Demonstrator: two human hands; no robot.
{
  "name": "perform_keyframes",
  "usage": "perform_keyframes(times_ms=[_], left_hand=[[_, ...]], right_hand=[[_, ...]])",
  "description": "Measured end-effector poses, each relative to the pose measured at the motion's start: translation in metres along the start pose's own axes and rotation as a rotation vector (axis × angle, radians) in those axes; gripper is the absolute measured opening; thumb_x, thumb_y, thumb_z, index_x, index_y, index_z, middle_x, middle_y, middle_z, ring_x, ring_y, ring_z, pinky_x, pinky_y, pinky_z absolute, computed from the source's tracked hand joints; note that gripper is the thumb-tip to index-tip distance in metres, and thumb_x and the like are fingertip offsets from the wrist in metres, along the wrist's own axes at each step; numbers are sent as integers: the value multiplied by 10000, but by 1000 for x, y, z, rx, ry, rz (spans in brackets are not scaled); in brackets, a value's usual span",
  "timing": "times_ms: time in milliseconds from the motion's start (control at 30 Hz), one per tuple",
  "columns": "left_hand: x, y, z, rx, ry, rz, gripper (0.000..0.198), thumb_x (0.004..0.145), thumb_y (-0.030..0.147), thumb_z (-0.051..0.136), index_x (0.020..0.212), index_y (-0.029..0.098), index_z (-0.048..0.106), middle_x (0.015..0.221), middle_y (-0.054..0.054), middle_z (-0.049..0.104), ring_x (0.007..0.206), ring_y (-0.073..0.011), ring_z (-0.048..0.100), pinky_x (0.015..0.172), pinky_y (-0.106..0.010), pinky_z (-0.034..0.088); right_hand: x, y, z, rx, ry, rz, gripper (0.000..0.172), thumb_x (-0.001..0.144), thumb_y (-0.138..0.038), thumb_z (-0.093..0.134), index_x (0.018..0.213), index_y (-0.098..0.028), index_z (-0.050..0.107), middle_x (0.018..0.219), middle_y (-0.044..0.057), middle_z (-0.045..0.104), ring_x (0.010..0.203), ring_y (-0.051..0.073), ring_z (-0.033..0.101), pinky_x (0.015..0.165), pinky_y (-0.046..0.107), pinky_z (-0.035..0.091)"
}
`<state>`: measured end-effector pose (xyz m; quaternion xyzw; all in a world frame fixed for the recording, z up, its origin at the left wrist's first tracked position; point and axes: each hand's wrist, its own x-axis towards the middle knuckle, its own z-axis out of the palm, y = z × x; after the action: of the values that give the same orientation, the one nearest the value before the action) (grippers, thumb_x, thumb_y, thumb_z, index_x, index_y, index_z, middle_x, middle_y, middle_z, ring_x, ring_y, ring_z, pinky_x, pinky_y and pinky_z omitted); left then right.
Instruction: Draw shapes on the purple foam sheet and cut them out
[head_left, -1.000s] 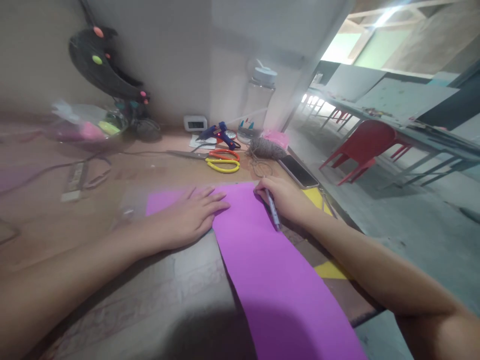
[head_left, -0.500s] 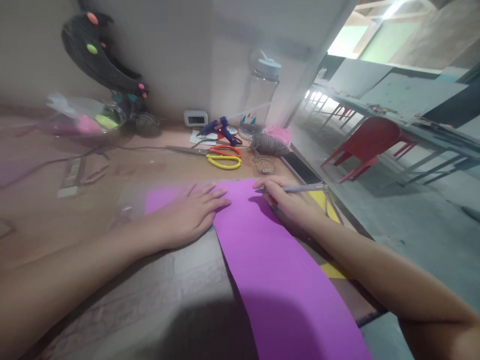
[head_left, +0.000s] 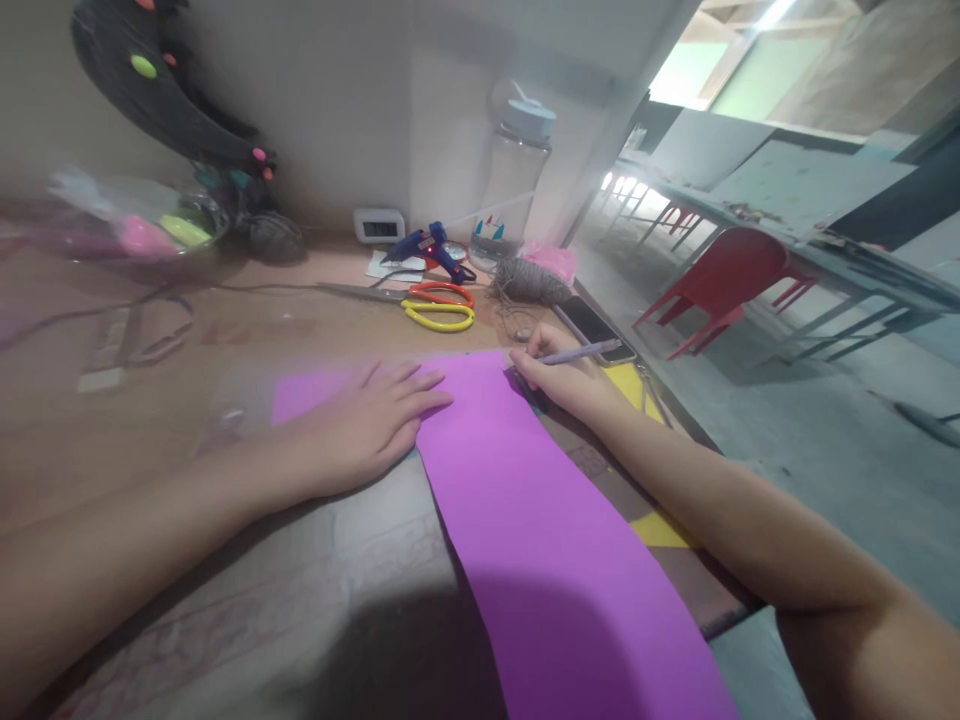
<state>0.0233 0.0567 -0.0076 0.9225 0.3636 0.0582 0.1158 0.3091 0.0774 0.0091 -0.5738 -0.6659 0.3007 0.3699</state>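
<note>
A long purple sheet [head_left: 540, 530] lies on the wooden table [head_left: 225, 470], running from its far edge toward me. My left hand [head_left: 375, 415] rests flat on the sheet's far left part, fingers stretched out and pressing it down. My right hand [head_left: 559, 375] is closed on a pale pen [head_left: 581, 351] at the sheet's far right corner, with the pen lying nearly level and its back end pointing right. A yellow sheet [head_left: 652, 400] shows beneath my right forearm.
Behind the sheet lie yellow and orange scissors [head_left: 439, 305], a blue glue gun [head_left: 431, 250], a ball of grey twine [head_left: 532, 285], a phone [head_left: 592, 325] and a clear water bottle [head_left: 514, 185]. A bowl of colourful bits [head_left: 142, 235] stands far left. Red chairs [head_left: 720, 280] stand right.
My right hand turned the pen from pointing down along the sheet to lying nearly level, and shifted to the sheet's far corner. The left hand stayed flat on the sheet.
</note>
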Motion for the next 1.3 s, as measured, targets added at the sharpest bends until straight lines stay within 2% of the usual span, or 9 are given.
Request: perform_keyframes(times_ms=[200,400,600,867,1167,1300], left_hand=[[0,0,0,-2,1,-1,539,1059,382,275,1534,320,522,1680,-16,393,1573,-325,296,1266,-632,188],[0,1,-1,-8,-15,-15,543,1058,389,269,1537,324,518,1685,-12,383,1580,-321,281,1270,-634,168],[0,0,0,-6,-7,-8,546,1060,388,262,1540,326,514,1682,-10,389,1579,-321,285,1267,-644,170],[0,1,-1,-16,-16,-12,545,1057,380,274,1539,308,520,1683,-17,385,1579,-332,283,1266,-648,175],[0,-1,2,-1,-6,-2,539,1067,384,268,1549,325,502,1686,-9,375,1580,-324,285,1264,-658,173],[-1,-1,2,1,-1,-1,533,1067,381,277,1545,328,506,1681,-2,388,1579,-321,289,1266,-653,174]], right_hand=[[1,0,0,3,-18,7,291,865,-375,654,745,-248,420,513,-66,536,445,108,455,460,228,307],[-1,-3,-1,-75,22,-1,276,866,-300,621,707,-246,402,496,-71,503,429,97,432,443,227,281],[0,-2,0,-70,15,25,279,886,-373,622,741,-248,419,494,-59,541,420,101,439,439,229,287],[-3,-7,-4,-176,15,-9,281,856,-304,604,695,-248,381,524,-69,465,455,102,431,468,243,277],[-3,-6,-2,-137,22,18,273,895,-379,606,740,-253,421,511,-56,544,448,122,471,468,250,323],[-3,-5,-2,-183,30,-11,280,877,-350,604,713,-251,400,509,-64,508,461,116,471,484,251,323]])
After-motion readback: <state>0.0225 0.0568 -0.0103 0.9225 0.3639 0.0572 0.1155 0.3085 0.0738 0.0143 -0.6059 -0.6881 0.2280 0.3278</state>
